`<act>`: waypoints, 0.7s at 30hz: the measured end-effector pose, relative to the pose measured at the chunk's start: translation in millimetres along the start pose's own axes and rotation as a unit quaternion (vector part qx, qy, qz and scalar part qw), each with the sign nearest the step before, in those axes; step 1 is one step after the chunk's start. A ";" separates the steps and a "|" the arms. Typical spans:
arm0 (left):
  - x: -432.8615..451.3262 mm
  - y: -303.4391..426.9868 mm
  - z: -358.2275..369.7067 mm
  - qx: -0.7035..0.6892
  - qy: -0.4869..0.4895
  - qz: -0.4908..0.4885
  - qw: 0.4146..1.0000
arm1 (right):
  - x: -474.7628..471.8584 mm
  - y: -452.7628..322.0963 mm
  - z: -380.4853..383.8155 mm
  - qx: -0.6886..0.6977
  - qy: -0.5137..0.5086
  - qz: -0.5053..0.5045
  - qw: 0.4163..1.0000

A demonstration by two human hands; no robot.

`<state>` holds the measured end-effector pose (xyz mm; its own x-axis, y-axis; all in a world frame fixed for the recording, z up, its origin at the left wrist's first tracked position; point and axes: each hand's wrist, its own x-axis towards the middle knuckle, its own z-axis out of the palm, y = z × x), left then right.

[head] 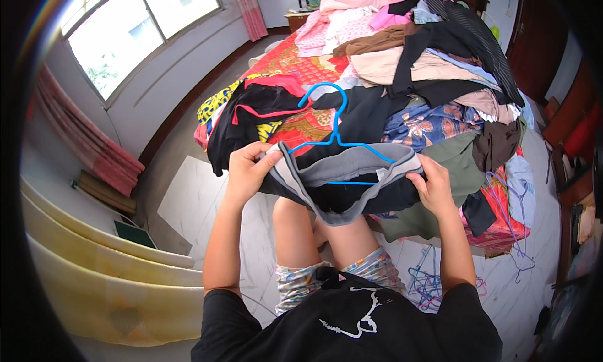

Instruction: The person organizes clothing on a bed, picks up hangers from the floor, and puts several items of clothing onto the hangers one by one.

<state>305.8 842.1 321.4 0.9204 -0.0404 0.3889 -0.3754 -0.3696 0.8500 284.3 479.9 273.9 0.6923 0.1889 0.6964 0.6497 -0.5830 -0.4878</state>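
A black garment (386, 202) with a grey elastic waistband (341, 217) is stretched between my two hands above my knees. My left hand (252, 166) pinches the waistband at its left end, thumb on top. At the opposite end my right hand (434, 179) grips the band. Inside the waist opening sits a blue plastic hanger (335, 138); its hook rises above the band, and its lower bar shows within. The ends of the hanger's arms are hidden by the band.
Heaped clothes cover much of the bed (287, 60) ahead, including a black garment with pink trim (240, 112) and a blue patterned garment (431, 124). Purple hangers (506, 185) hang at the bed's corner. Several hangers (426, 282) lie on the floor, right. Yellow fabric (118, 286) is at left.
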 end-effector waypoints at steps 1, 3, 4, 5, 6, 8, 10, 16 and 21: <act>3.4 -2.0 5.6 -0.001 -0.007 0.000 1.000 | -5.2 5.0 -3.2 -0.003 0.003 0.006 1.000; 10.5 -7.7 16.2 0.000 -0.014 0.022 1.000 | -15.0 13.4 -10.3 -0.023 0.012 0.003 1.000; 14.4 -8.0 18.4 -0.002 -0.006 0.014 1.000 | -21.3 18.9 -14.2 -0.022 0.021 0.032 0.999; 18.4 -16.7 14.9 0.006 -0.003 0.003 1.000 | -27.5 24.8 -19.3 -0.025 0.024 0.037 0.999; 21.4 -18.8 16.1 0.000 -0.009 -0.006 1.000 | -32.6 30.1 -24.3 -0.040 0.023 0.047 0.998; 25.0 -20.7 24.4 -0.030 -0.027 -0.016 0.999 | -41.5 34.0 -28.3 -0.036 0.016 0.090 0.995; 30.0 -20.2 34.8 -0.013 -0.043 -0.006 0.999 | -37.8 21.6 -24.3 -0.022 0.017 0.128 0.991; 37.8 -0.2 73.1 0.087 -0.082 0.026 0.993 | -35.6 16.6 -12.8 -0.094 -0.050 0.101 0.989; 49.5 -10.4 87.2 0.056 -0.003 0.114 0.992 | -66.5 47.6 -26.5 -0.023 0.117 0.221 0.968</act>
<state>364.7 763.0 300.8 0.8137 -0.1408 0.5639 -0.5600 -0.4501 0.6956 260.9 418.6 218.3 0.8057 -0.2687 0.5278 0.2875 -0.6018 -0.7451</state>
